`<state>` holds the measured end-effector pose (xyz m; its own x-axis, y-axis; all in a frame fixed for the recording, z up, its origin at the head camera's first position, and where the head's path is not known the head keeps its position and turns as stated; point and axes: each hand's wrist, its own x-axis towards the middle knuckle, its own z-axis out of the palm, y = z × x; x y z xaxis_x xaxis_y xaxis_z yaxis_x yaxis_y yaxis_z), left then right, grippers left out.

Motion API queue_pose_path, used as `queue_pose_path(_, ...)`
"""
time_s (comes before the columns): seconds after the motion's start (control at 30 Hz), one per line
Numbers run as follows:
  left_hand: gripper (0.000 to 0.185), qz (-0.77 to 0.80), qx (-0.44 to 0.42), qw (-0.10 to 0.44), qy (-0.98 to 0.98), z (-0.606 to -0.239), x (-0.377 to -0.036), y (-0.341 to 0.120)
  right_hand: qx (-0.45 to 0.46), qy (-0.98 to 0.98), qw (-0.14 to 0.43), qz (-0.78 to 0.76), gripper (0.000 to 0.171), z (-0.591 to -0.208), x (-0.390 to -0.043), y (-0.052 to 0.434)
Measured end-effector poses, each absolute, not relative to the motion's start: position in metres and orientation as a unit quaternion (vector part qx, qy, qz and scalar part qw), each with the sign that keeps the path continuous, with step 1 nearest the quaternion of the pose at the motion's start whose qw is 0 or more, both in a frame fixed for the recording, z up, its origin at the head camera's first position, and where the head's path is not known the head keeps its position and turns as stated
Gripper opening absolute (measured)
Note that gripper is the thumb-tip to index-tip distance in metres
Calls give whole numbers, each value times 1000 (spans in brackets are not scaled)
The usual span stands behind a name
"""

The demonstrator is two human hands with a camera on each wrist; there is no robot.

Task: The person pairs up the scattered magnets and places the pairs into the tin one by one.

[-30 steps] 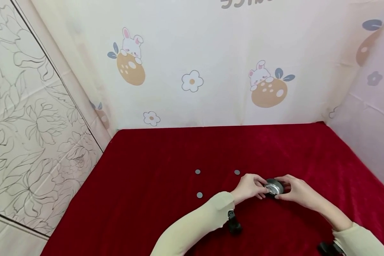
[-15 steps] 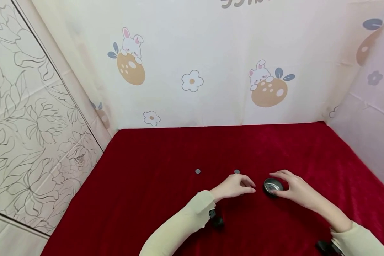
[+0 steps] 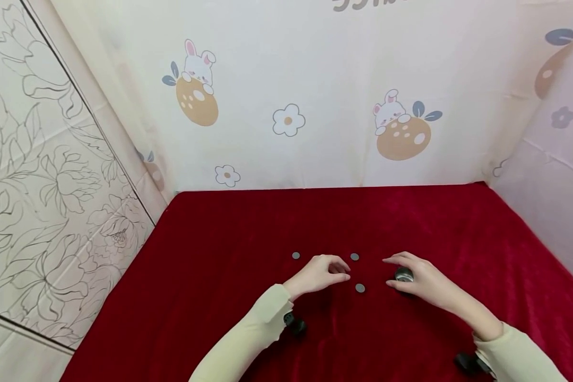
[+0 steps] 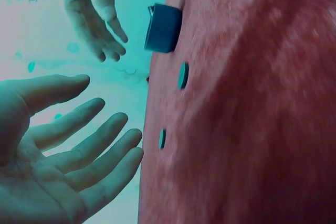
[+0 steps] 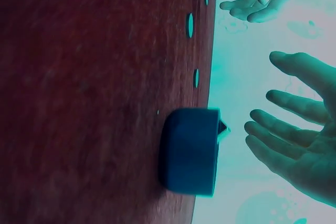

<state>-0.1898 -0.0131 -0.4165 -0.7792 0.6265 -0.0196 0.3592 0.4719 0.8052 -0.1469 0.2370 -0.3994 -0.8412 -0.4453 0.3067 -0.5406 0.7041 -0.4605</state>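
Observation:
A small round dark dish (image 3: 404, 274) with a shiny metal inside, much like an ashtray, stands upright on the red cloth. In the right wrist view, its dark wall (image 5: 190, 150) shows a pointed metal piece above the rim. My right hand (image 3: 422, 278) hovers over the dish, fingers spread and apart from it, covering part of it in the head view. Left of the dish, my left hand (image 3: 317, 276) is held above the cloth with loosely bent fingers and nothing in them. Nearest its fingertips lie two flat grey discs, one front (image 3: 360, 288) and one back (image 3: 355, 257).
Another grey disc (image 3: 296, 255) lies behind the left hand. Red velvet cloth (image 3: 229, 239) covers the table. A printed curtain (image 3: 334, 154) rises along its back edge, with a pale panel (image 3: 71, 175) at the left and a pale drape (image 3: 554, 175) at the right.
Both hands have let go of the dish. My left hand has moved left, uncovering the front right disc and hiding the front left one. My right hand has shifted slightly left over the dish.

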Motion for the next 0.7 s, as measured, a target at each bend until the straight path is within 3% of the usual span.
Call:
queue_pose_path(0.23,23,416,285,150,851,-414,-189,-33,258,-917,29,302,37,-401,-151,226)
queue_pose_path(0.7,25,402,283,144,859,-420,-189,-67,281,-898,-22,338,37,-407,-159,210)
